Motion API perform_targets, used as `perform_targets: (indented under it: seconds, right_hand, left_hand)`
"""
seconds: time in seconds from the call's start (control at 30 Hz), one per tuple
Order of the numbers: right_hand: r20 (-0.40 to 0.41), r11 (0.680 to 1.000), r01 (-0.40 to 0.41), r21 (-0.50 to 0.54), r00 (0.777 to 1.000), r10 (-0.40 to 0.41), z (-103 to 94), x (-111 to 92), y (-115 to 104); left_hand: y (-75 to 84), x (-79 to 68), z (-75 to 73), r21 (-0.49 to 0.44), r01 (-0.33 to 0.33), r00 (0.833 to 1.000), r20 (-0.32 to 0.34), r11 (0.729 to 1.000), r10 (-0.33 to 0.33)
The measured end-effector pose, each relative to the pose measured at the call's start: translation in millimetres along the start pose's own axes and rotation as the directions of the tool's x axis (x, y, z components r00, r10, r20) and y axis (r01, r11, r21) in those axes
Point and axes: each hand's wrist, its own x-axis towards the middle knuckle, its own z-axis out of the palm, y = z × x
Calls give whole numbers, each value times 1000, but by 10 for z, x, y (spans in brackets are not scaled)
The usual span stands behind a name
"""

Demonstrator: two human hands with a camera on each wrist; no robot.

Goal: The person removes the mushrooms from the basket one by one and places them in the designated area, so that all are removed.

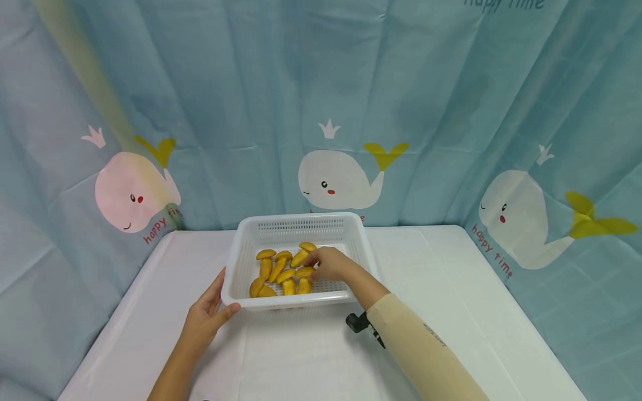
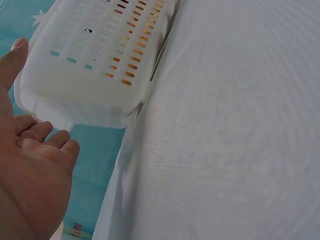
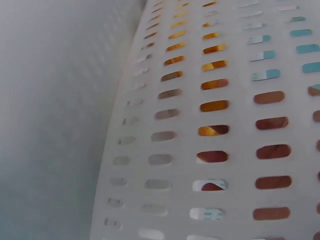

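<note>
The right hand reaches into the basket with its fingers bent down at a yellow mushroom-shaped piece with a domed cap and pale stem; whether its grip has closed on the piece, I cannot tell. That piece lies near the middle of the near wall, likely light, firm and a little smooth, best taken by the stem just under the cap. The left hand holds the near left corner of the rectangular white plastic basket, thumb on the near side, fingers along the left wall; the basket looks light and stiff, its rim the natural hold. More yellow mushroom pieces crowd close on the left and far sides, so fingers could knock them; the near wall also stands in the way. A beige sleeve and a small black object are over the white-covered bench, before a blue whale-print curtain.
</note>
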Motion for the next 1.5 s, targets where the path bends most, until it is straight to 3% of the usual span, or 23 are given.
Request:
perform_targets:
  seconds: [0.47,0.87,1.2,1.5]
  right_hand:
    - [-181,987,145,74,975,-130,-222,-311,-28]
    - [-319,973,178,149,940,-123,-348,-704,82]
    - [-367,973,149,177,927,-75,-486,-1065,208]
    - [-400,964,203,174,909,-119,-617,-1359,364]
  left_hand:
    - [5,-1,15,-16,-17,1000,18,1000,18]
    - [17,-4,9,-8,-18,1000,12,1000,18]
    - [-11,-16,12,3,-17,1000,7,1000,17]
    - [-14,-13,16,35,7,1000,-15,999,-6]
